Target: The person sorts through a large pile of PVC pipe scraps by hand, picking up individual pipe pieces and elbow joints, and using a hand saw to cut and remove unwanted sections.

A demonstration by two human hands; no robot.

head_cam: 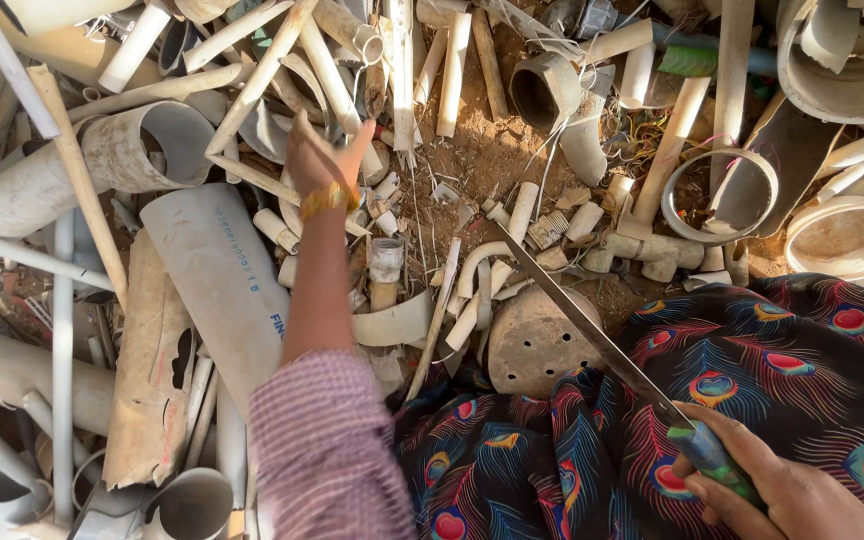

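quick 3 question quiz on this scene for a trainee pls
1. True or false: the right hand grips a long metal blade with a green handle.
2. The left hand reaches into: A) a heap of cut whitish plastic pipes B) a bucket of water C) a stack of bricks.
3. What is on the left wrist?

Key: 1 true. 2 A. 3 a gold-coloured bangle.

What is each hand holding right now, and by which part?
The right hand grips a long knife by its green handle. The left hand reaches over the pipe scraps, holding nothing.
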